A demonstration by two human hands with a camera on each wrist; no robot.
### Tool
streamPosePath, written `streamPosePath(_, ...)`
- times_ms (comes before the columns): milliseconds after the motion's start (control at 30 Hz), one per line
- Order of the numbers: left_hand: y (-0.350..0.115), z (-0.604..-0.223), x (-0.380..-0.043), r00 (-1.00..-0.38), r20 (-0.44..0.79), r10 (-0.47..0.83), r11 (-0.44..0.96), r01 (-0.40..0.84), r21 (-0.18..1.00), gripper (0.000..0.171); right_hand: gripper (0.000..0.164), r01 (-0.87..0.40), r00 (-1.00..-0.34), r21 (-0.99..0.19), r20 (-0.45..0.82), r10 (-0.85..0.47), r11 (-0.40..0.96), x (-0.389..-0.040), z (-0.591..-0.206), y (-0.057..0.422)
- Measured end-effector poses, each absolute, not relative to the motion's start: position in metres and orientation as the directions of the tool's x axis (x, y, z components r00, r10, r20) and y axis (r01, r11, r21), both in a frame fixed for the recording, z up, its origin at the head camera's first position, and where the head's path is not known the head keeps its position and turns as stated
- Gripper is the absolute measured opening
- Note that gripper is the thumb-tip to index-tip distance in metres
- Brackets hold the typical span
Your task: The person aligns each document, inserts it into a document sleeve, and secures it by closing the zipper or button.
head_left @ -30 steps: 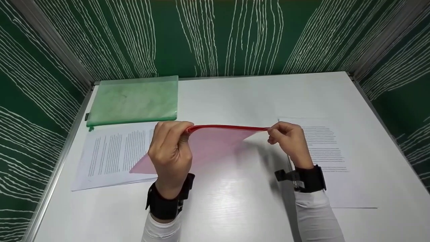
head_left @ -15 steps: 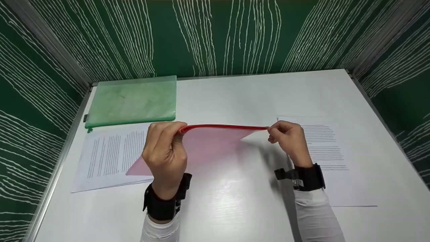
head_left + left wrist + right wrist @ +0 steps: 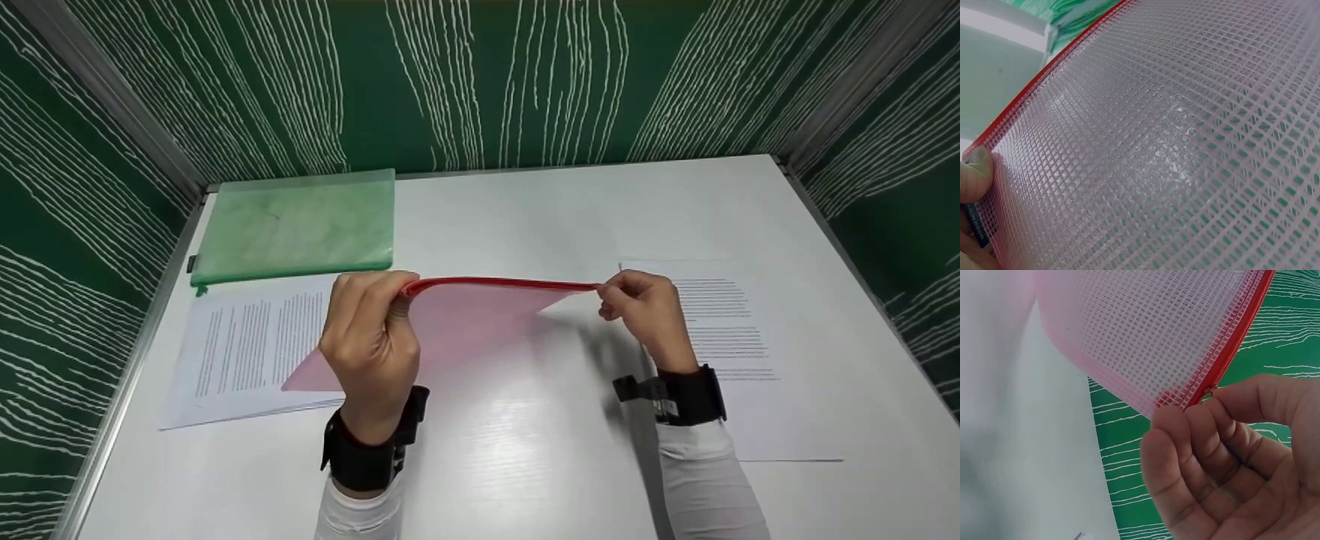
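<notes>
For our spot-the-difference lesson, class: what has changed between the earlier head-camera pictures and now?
The left hand has shifted slightly left, taking its end of the pink pouch along. Nothing was gripped anew or released. The right hand, green pouch and printed sheets stayed put.

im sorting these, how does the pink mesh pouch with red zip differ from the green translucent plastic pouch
The pink pouch is held up between left hand and right hand; the green pouch lies on the white table. The pink pouch's red zip edge curves near the left hand; the green pouch's near edge looks straight. Both have a deeper-coloured strip along one edge.
</notes>
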State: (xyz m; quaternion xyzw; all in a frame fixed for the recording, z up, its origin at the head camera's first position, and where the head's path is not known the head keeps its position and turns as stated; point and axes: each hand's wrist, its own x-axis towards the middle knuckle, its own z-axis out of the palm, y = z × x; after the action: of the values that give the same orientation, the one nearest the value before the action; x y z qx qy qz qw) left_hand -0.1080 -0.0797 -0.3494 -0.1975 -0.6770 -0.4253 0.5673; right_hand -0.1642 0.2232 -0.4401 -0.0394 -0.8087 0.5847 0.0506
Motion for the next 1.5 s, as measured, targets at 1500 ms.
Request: streamPosePath(1500,-0.086,-0.349,-0.106,-0.382,0.918,-0.108,0.532,0.758,0.378,0.015,0.014,0.022,-0.998,-0.785,-0.052,-0.032,0.619,-0.161,-0.441,0.238)
